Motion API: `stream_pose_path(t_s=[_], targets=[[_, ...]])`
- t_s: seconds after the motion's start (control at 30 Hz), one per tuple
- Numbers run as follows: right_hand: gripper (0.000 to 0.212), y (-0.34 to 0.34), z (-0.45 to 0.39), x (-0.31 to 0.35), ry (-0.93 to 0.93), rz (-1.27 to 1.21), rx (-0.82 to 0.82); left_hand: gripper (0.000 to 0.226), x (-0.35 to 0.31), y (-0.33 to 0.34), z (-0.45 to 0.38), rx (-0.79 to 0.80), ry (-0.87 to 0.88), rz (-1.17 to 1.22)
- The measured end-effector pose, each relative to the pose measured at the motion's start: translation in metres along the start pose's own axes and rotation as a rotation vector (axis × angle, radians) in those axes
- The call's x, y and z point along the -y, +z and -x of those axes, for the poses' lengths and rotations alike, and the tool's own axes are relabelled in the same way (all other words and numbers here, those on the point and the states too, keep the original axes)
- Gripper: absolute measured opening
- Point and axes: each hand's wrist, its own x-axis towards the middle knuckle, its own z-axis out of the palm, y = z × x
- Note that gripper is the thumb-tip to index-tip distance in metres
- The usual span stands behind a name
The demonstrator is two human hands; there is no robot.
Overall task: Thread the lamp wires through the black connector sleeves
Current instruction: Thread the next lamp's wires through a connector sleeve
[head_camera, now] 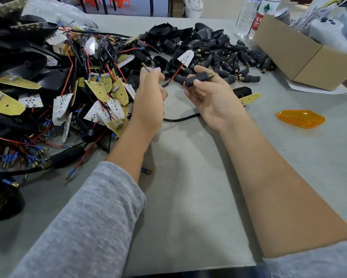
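A black ribbed connector sleeve (196, 78) with a brass threaded end was held level above the tabletop, while lamp wires (148, 68) with blue-sleeved brass tips were pinched upright just beside it, apart from it.

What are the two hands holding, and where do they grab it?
The left hand pinches thin blue-tipped wires just below their ends. The right hand grips a black ribbed connector sleeve around its middle.

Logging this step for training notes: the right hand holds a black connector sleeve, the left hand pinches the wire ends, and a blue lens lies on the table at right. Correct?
Not quite. In the head view the lens is orange, not blue. The rest stands: right hand holds the black connector sleeve, left hand pinches the wire ends.
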Motion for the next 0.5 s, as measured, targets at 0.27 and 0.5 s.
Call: stream_pose_path(t_s=[0.27,0.5], targets=[[0.021,-0.001,0.0,-0.001,0.012,0.071,0.038,0.033,0.002,-0.003,0.0,-0.021,0.126,-0.195],[0.02,-0.002,0.003,0.0,0.0,0.117,0.096,0.024,0.012,-0.007,-0.004,-0.029,0.163,-0.308]])
